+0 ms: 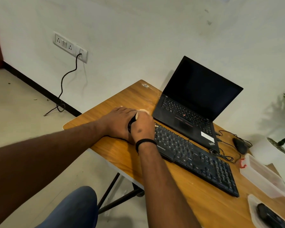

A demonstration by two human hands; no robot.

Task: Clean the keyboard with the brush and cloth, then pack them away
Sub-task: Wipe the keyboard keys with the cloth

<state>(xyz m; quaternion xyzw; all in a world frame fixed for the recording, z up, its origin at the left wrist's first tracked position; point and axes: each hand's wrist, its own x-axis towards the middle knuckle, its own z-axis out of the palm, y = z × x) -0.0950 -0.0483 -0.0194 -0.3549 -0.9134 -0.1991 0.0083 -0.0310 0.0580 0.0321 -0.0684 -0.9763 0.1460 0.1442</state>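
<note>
Both hands meet at the keyboard's [194, 155] left end, right hand [142, 125] curled.

Black keyboard [196, 157] with pale key legends and white lettering on its near edge. Black laptop [194, 102], dark screen, red dot among the keys, white sticker by the palm rest. Warm orange-brown wood grain on the table [122, 155]. Black mouse [240, 145], black cables. Translucent whitish container [262, 176] with red clip. White pot [265, 150], green leaves. Black wristband [145, 142].
</note>
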